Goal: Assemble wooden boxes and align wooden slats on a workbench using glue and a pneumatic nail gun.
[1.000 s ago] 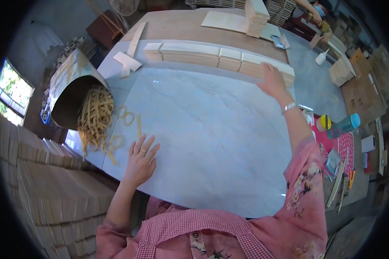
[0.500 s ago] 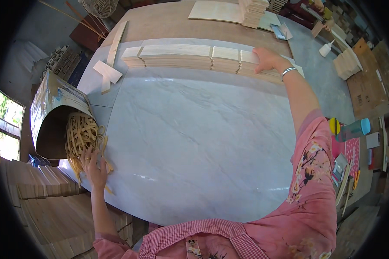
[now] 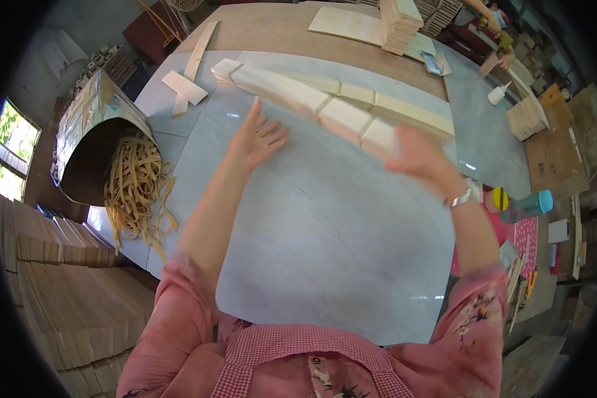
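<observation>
Slats (image 3: 287, 94): slanting row above marbled tabletop (image 3: 331, 245)
Left hand (image 3: 262, 138): fingers spread, near them
Right hand (image 3: 421, 159): fingers clasping row's right end

The left hand (image 3: 262, 140), with its fingers parted, is near the plank stack (image 3: 285, 91), on its closer side; the blurred right hand (image 3: 420, 158) grips its right end.
</observation>
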